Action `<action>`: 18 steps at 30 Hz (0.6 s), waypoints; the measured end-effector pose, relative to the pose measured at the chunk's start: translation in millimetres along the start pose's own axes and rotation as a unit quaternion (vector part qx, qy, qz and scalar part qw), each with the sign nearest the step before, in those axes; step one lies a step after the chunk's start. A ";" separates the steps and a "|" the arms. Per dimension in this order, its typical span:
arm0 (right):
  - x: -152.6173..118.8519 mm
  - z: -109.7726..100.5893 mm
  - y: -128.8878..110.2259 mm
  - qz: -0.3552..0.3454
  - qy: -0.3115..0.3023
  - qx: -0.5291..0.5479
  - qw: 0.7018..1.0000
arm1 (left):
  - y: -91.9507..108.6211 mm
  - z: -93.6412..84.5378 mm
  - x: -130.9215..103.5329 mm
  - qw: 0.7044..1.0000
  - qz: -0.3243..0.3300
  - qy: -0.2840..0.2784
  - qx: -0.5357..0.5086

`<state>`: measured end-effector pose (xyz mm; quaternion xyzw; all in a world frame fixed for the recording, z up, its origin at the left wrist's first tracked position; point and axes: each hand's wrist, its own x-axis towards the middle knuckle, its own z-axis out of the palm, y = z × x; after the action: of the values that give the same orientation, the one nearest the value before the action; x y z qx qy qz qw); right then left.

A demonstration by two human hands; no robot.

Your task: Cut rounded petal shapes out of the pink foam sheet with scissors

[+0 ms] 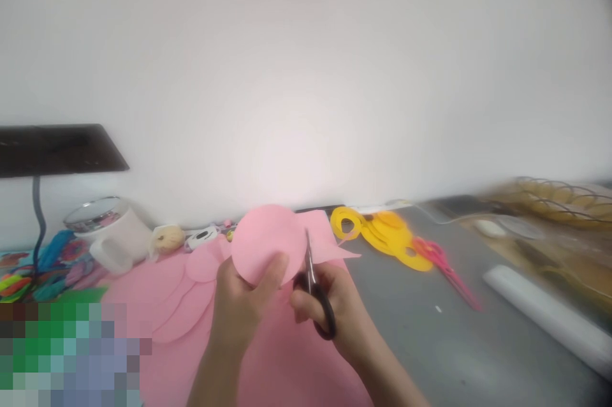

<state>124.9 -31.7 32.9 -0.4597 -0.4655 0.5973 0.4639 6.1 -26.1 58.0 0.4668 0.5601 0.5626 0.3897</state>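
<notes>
My left hand [251, 292] pinches a round pink paper disc [268, 241], thumb on its face and fingers behind. Scissors [314, 295] with dark handles sit in my right hand [335, 305], fingers through the loops. Their blades point up, close beside the disc's right edge; whether they touch it I cannot tell. Just right of the blades is a pink paper offcut [329, 247] with a pointed tip. Below both hands lies a large pink sheet [296, 362]. More pink paper rounds [167, 295] overlap at the left.
Yellow paper rings and pieces [389, 238] lie right of my hands, with pink-handled scissors [449, 273] beside them. A white roll [545, 311] rests on the grey table [406, 343]. A white mug [117, 241] stands at the left, near the wall. The lower left corner is pixelated.
</notes>
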 end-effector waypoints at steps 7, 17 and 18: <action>1.1 -0.6 -0.3 -0.009 -0.011 0.020 1.000 | 4.3 -4.5 -0.5 0.997 -0.044 -0.009 0.058; 2.7 -4.3 8.3 -0.012 -0.012 0.040 0.999 | 1.9 -6.9 1.1 0.998 -0.056 -0.024 0.027; 2.5 -4.1 7.6 -0.007 -0.009 0.033 0.999 | 1.8 -6.7 0.9 0.998 -0.050 -0.023 0.029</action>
<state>127.6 -29.7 24.5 -0.4354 -0.4528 0.6137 0.4783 -0.5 -27.1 60.2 0.4622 0.5896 0.5153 0.4162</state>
